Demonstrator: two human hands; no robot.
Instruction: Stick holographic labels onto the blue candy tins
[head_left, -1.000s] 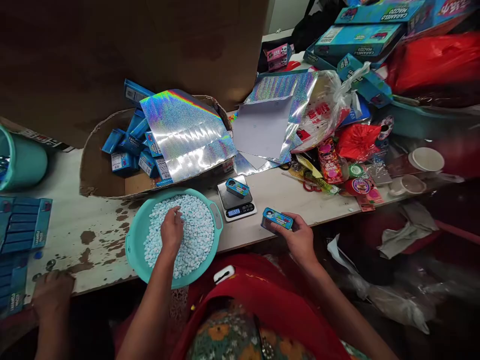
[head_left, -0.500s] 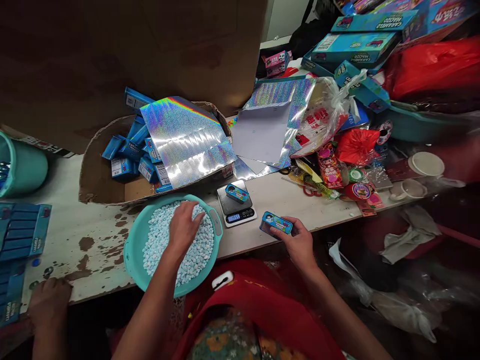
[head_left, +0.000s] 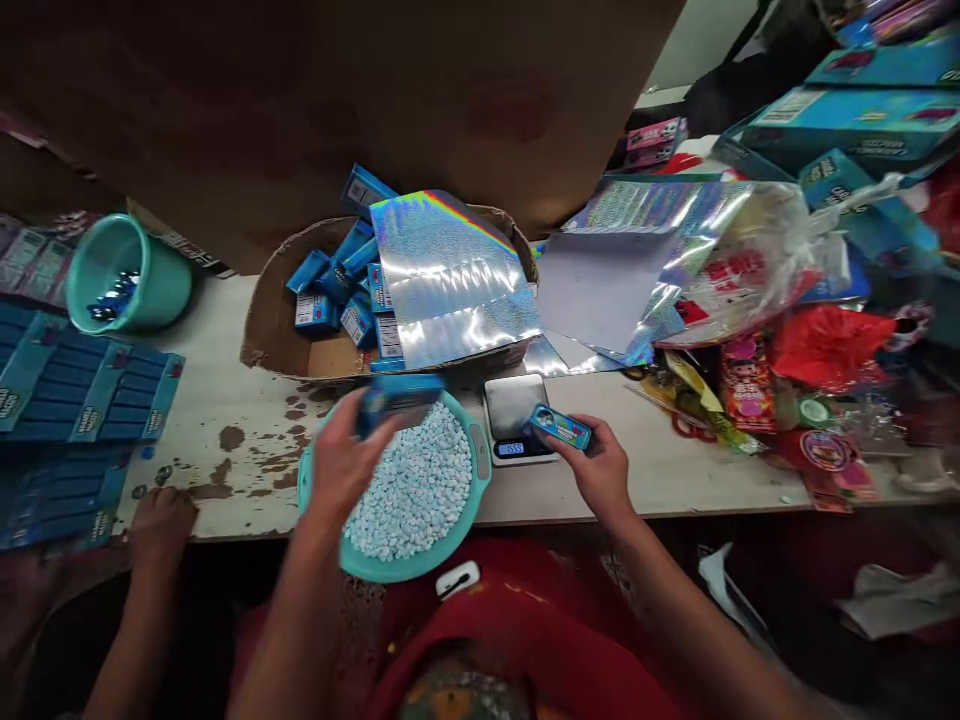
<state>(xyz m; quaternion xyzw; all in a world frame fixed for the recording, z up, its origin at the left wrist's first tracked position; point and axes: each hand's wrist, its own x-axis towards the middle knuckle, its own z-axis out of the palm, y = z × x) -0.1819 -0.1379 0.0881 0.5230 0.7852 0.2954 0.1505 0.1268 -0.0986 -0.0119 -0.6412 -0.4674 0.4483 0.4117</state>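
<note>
Several trays of blue packs (head_left: 88, 423) are lying at the far left of the desk (head_left: 206, 370), with a teal bucket (head_left: 169, 290) standing just behind them. Near the front edge, another person's hand (head_left: 161, 512) is resting apart from your work. Beyond your bowl, a cardboard carton (head_left: 266, 330) is holding loose blue boxes (head_left: 345, 270), partly covered by a silver sheet (head_left: 450, 290).

Your left hand (head_left: 345, 445), half a second ago spreading its fingers over the pale pellets (head_left: 420, 480), is now gripping a blurred blue box (head_left: 411, 390) above the far side of the teal bowl (head_left: 401, 572). Blur is hiding exactly where your fingertips are pressing. Next along, the digital scale (head_left: 517, 395) is no longer bearing the box it was carrying; its display is glowing, but the digits are too small to trust.

Your right hand (head_left: 604, 465) is pinching a smaller-looking box (head_left: 566, 428) between thumb and fingers, its near end overlapping the scale's right edge in view; you cannot tell whether they are touching. Both your hands are therefore carrying boxes, so, by this judgement, scooping is pausing while you are handling the pair.
</note>
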